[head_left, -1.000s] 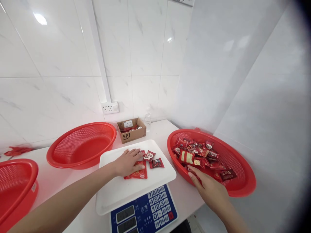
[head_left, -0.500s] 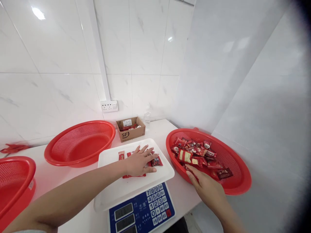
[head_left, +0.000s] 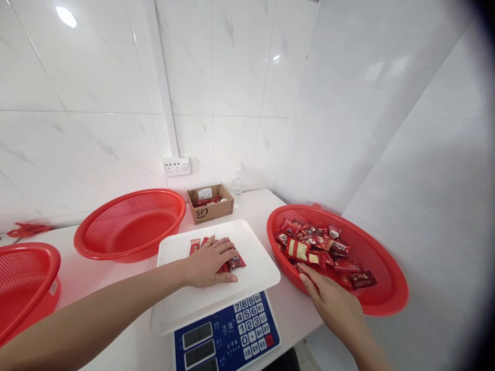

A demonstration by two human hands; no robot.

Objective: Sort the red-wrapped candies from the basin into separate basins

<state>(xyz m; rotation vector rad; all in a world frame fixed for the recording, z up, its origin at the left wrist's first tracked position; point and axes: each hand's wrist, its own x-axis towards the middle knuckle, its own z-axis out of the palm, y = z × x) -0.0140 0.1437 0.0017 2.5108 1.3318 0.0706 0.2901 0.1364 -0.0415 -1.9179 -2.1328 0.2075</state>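
Observation:
My left hand [head_left: 212, 263] lies palm down, fingers stretched out, over several red snack packets [head_left: 236, 262] on the white tray [head_left: 255, 257] of a digital scale [head_left: 228, 332]. It partly hides the packets, and its thumb points right across the tray. My right hand [head_left: 334, 299] is at the near left rim of a red plastic basket [head_left: 390, 273]. Thumb and forefinger close around that rim, while the other fingers are hidden. Inside the basket, just beyond the fingertips, sits a pile of red and brown wrapped packets [head_left: 309, 241].
Behind the tray stands a cardboard box [head_left: 214, 212] with red packets inside. A clear bottle [head_left: 237, 184] is beside it. Two more red baskets, one behind [head_left: 131, 247] and one nearer [head_left: 29, 309], occupy the left side. A wall socket [head_left: 177, 166] is above the table.
My left hand has slid left over the tray, its fingers closer together, drawing the packets leftward into a tighter group. The right hand stays at the basket rim. The view has shifted slightly.

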